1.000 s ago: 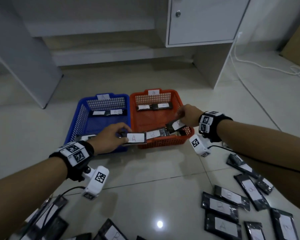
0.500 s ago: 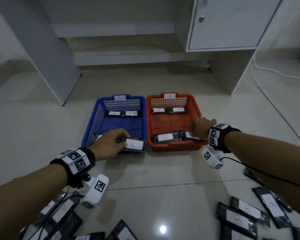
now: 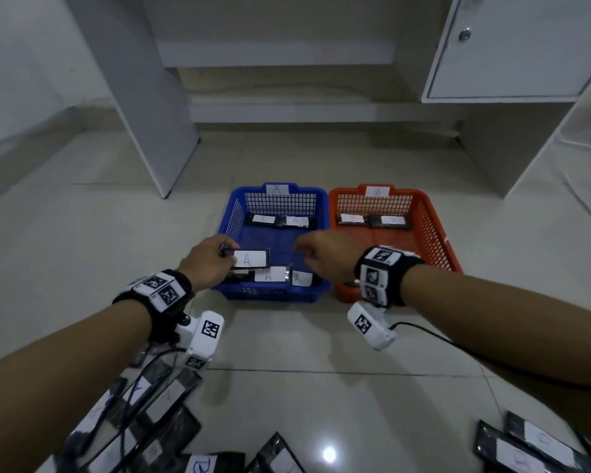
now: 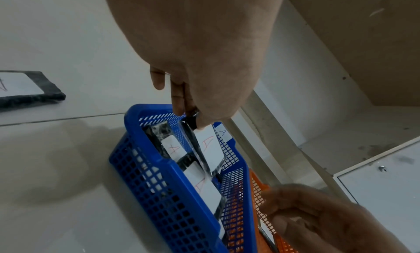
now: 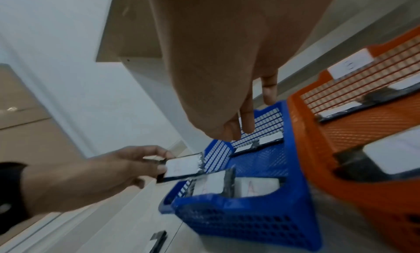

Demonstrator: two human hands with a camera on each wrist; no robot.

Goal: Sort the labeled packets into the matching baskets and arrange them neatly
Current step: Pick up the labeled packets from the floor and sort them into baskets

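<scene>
A blue basket [image 3: 270,295] tagged A and an orange basket [image 3: 437,227] tagged B stand side by side on the floor. My left hand [image 3: 224,252] pinches a black packet with a white A label [image 3: 249,259] by its end, held flat over the blue basket's near left corner; the left wrist view shows the same packet [image 4: 209,149]. Beneath it lie two A packets [image 3: 273,274], and two more [image 3: 280,220] rest at the far wall. My right hand [image 3: 302,250] hovers over the blue basket, its fingers [image 5: 247,124] loose and empty. Two B packets [image 3: 372,220] lie at the orange basket's far end.
Loose packets [image 3: 157,414] are piled on the floor at the lower left, and more packets [image 3: 526,445] lie at the lower right. A white cabinet [image 3: 512,46] and a desk panel [image 3: 151,97] stand behind the baskets. Wrist-camera cables trail across the tiles.
My right hand has let go of a packet in the orange basket and moved left over the blue one. My left hand has carried the A packet further over the blue basket.
</scene>
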